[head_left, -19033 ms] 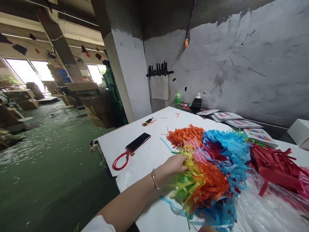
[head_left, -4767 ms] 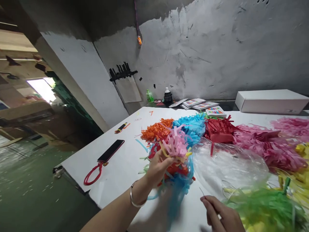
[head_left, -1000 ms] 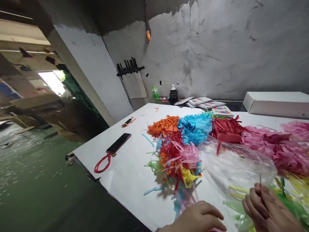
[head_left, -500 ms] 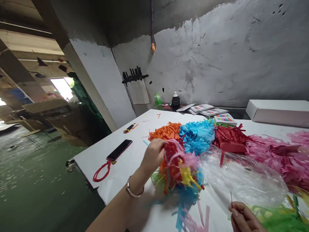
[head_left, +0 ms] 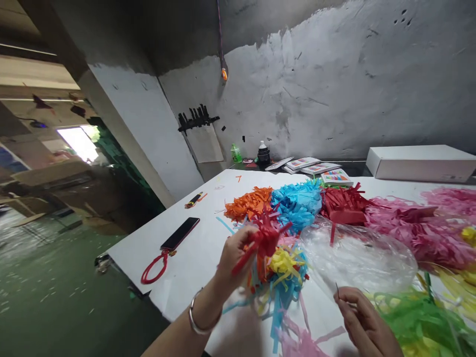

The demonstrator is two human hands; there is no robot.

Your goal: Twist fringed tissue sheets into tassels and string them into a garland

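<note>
My left hand [head_left: 238, 253], a silver bracelet on its wrist, is closed around a red paper tassel [head_left: 268, 235] with fringed strips. Just beneath it lies a heap of mixed tassels, with a yellow tassel [head_left: 285, 263] and a blue tassel [head_left: 288, 287] showing. At the lower right, my right hand [head_left: 362, 317] pinches a thin, dark, needle-like piece [head_left: 337, 290] that points upward. Between the hands and the back piles, a clear plastic bag [head_left: 360, 258] lies crumpled on the white table.
Behind are orange [head_left: 249, 203], blue [head_left: 297, 201] and red tassel piles [head_left: 344, 201]. Pink [head_left: 409, 228] and green ones [head_left: 420, 317] lie rightward. A phone [head_left: 181, 234] with a red strap and a yellow-black cutter [head_left: 194, 200] lie left. A white box [head_left: 420, 166] stands back right.
My left hand has lifted a red tassel up from the mixed heap. My right hand still pinches the thin piece. The view has shifted slightly to the right.
</note>
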